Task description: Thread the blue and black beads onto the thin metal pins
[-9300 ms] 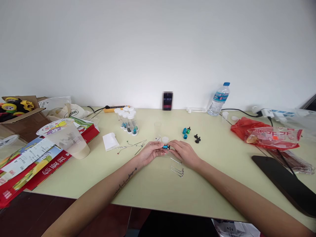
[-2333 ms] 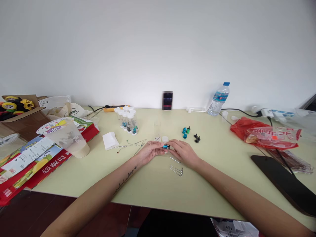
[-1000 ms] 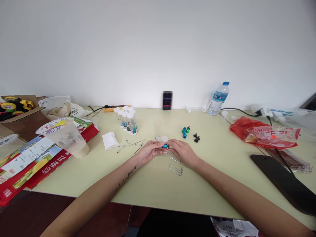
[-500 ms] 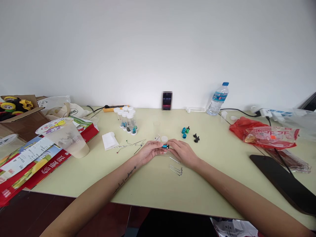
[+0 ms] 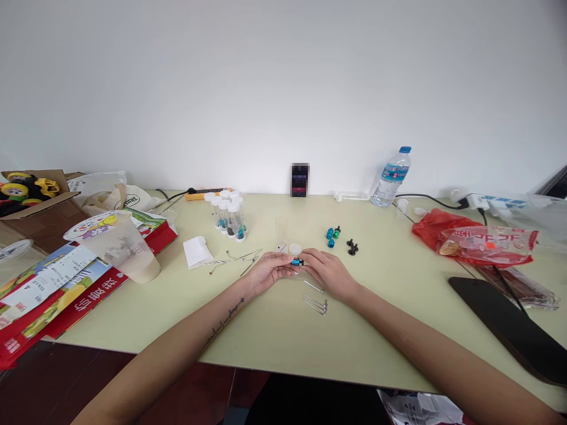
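Between my two hands is a small blue and black part (image 5: 296, 261). The fingers of my left hand (image 5: 268, 273) pinch its blue end, and my right hand (image 5: 328, 273) grips its dark end. Just behind it lies a round white cap (image 5: 295, 249), near a clear open tube (image 5: 281, 228). Several L-shaped metal keys (image 5: 316, 304) lie in front of my right hand. Small blue parts (image 5: 330, 237), a green part (image 5: 336, 233) and black parts (image 5: 352, 248) are behind my right hand. Thin metal tools (image 5: 248, 260) lie beyond my left hand.
Capped tubes (image 5: 230, 218) stand at the back left, with a white paper (image 5: 197, 252) before them. A drink cup (image 5: 128, 248) and cardboard box (image 5: 39, 221) are at left. A phone (image 5: 300, 180) leans on the wall. A bottle (image 5: 390, 178), red bag (image 5: 469, 239) and black board (image 5: 505, 324) are at right.
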Demonstrator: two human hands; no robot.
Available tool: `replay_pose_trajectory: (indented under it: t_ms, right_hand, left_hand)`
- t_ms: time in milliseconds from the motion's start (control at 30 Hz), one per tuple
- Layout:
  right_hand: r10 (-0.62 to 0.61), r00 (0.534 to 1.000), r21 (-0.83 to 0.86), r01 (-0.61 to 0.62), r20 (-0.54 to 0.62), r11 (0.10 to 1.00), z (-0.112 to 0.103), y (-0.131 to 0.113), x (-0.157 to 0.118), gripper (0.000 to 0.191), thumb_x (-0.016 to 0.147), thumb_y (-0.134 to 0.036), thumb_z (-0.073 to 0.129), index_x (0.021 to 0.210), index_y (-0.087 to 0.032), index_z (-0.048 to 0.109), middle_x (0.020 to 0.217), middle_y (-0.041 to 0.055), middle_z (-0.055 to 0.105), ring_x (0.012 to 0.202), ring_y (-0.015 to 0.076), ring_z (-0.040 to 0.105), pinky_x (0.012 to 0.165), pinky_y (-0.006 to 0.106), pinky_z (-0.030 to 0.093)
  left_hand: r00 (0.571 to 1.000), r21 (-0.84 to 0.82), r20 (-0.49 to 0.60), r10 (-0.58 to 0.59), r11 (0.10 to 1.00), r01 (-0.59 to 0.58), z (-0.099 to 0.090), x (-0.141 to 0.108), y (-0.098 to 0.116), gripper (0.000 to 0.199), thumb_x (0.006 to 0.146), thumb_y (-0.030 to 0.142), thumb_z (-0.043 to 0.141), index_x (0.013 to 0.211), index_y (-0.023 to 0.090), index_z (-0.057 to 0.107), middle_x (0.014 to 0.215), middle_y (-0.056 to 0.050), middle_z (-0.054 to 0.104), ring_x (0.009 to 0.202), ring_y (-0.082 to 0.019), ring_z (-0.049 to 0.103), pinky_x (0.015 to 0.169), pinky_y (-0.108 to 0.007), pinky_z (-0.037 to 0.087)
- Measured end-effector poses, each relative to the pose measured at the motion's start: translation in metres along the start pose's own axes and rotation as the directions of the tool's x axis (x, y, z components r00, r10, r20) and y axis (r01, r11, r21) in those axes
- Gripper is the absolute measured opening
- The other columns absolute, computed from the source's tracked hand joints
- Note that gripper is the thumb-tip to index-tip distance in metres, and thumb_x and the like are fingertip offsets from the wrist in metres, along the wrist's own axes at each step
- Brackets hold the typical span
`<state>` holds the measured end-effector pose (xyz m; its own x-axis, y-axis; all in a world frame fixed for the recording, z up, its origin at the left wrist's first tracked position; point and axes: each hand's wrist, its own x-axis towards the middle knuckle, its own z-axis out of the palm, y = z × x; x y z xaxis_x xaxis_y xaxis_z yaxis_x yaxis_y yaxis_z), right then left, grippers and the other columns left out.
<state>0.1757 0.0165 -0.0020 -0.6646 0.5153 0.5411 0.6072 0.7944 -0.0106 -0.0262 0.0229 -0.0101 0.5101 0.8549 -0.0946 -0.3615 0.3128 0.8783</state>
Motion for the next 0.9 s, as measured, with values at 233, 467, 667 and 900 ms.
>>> replay_pose_trajectory:
  t_ms: [233,467,667,900]
  right_hand:
    - [-0.006,1.0,-0.014,0.006,-0.014,1.0,0.0005,0.0002,-0.0001,0.025,0.096,-0.026,0.032,0.113,-0.019,0.049,0.104,0.0089,0.061,0.084,0.0166,0.062,0.07,0.029,0.048]
    - [0.002,1.0,-0.007,-0.002,-0.006,1.0,0.0006,-0.0002,-0.0002,0.024,0.096,-0.027,0.035,0.114,-0.018,0.048,0.106,0.0099,0.061,0.085,0.018,0.061,0.072,0.031,0.047]
    - [-0.019,1.0,-0.005,0.018,-0.018,1.0,-0.0008,-0.0015,0.0008,0.024,0.096,-0.024,0.034,0.115,-0.02,0.048,0.104,0.0086,0.062,0.085,0.0166,0.062,0.071,0.029,0.048]
    - [-0.011,1.0,-0.007,0.011,-0.007,1.0,-0.0014,-0.0016,0.0011,0.025,0.096,-0.025,0.034,0.115,-0.019,0.048,0.104,0.0094,0.062,0.085,0.0176,0.062,0.071,0.03,0.048]
  left_hand:
    - [1.0,0.0,-0.012,0.001,1.0,-0.001,0.0004,0.0,-0.0004,0.024,0.07,0.026,0.071,0.083,0.007,0.067,0.074,-0.011,0.07,0.063,-0.012,0.063,0.07,-0.023,0.049]
    - [1.0,-0.004,-0.017,0.006,1.0,-0.006,0.0007,-0.0003,0.0002,0.023,0.07,0.025,0.071,0.084,0.007,0.067,0.074,-0.011,0.07,0.065,-0.012,0.064,0.071,-0.023,0.049]
    - [1.0,-0.007,-0.018,0.005,1.0,-0.006,0.002,-0.0009,0.0008,0.023,0.071,0.025,0.07,0.083,0.006,0.066,0.072,-0.01,0.07,0.065,-0.012,0.064,0.069,-0.021,0.049]
    - [1.0,-0.01,-0.022,0.005,1.0,-0.006,0.0021,-0.0006,0.0007,0.021,0.072,0.023,0.07,0.084,0.006,0.066,0.072,-0.01,0.069,0.065,-0.012,0.064,0.068,-0.021,0.049]
